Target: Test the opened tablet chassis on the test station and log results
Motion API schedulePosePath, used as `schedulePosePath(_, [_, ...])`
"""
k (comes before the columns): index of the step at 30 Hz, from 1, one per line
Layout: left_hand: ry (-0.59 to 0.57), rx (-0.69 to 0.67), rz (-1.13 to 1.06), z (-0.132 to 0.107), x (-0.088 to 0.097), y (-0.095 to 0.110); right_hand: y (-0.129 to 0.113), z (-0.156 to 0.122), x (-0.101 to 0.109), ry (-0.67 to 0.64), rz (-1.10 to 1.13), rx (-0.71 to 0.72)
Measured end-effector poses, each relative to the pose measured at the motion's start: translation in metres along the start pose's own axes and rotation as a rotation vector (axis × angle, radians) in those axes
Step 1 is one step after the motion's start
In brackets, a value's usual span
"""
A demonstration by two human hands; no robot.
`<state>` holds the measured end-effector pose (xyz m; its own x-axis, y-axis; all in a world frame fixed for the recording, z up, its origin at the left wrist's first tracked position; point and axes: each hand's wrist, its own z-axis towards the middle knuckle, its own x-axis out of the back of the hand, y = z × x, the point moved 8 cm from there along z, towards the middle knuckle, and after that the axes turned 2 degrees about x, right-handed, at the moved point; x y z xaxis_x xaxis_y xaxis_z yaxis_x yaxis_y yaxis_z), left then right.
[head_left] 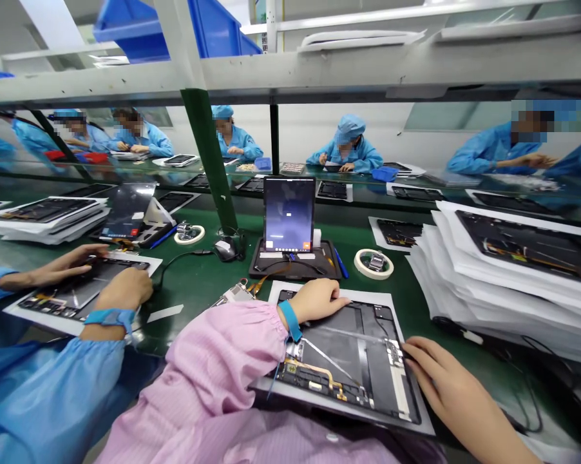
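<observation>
The left hand [319, 301], in a pink sleeve [213, 361] with a blue wristband [289, 320], lies flat on the top edge of an opened tablet [348, 364], its fingers pressed together. The right hand [452, 386] rests at the tablet's right edge, fingers slightly apart and curving over the rim. Neither hand pinches anything.

The tablet lies on a white sheet [341, 407] on the green bench [426, 322], with a gold flex cable [314, 375] showing among its exposed parts. The left forearm covers part of it.

Just ahead, a black tray [295, 267] holds an upright tablet [289, 214] with a lit screen. A blue pen [341, 263] lies beside the tray, near a tape roll [373, 264]. To the right rises a tall stack of tablets on white sheets [513, 270]. On the left, a co-worker's hands [121, 288] in blue sleeves rest on another tablet [85, 290]. A green post [208, 161] and an overhead shelf [319, 71] partly block the view of workers across the bench.
</observation>
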<state>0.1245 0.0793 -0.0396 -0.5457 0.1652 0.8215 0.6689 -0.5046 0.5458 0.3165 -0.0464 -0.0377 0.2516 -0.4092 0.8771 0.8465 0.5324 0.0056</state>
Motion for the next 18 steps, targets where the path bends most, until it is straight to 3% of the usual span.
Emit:
schedulePosePath(3, [-0.073,0.046,-0.122,0.002,-0.005,-0.007,-0.003,0.003,-0.002,-0.031,0.010,-0.015])
schedulePosePath(7, [-0.110,0.082,-0.143,0.004,-0.007,-0.012,0.004,0.006,-0.009,-0.166,0.089,0.014])
schedulePosePath(10, [-0.121,0.082,-0.118,0.004,-0.007,-0.012,0.024,0.005,-0.010,-0.199,0.052,-0.003])
schedulePosePath(14, [-0.120,0.079,-0.100,0.004,-0.007,-0.011,0.056,0.008,-0.015,-0.162,-0.027,-0.153])
schedulePosePath(18, [-0.120,0.068,-0.093,0.005,-0.008,-0.013,0.051,0.018,-0.033,-0.225,0.184,-0.135])
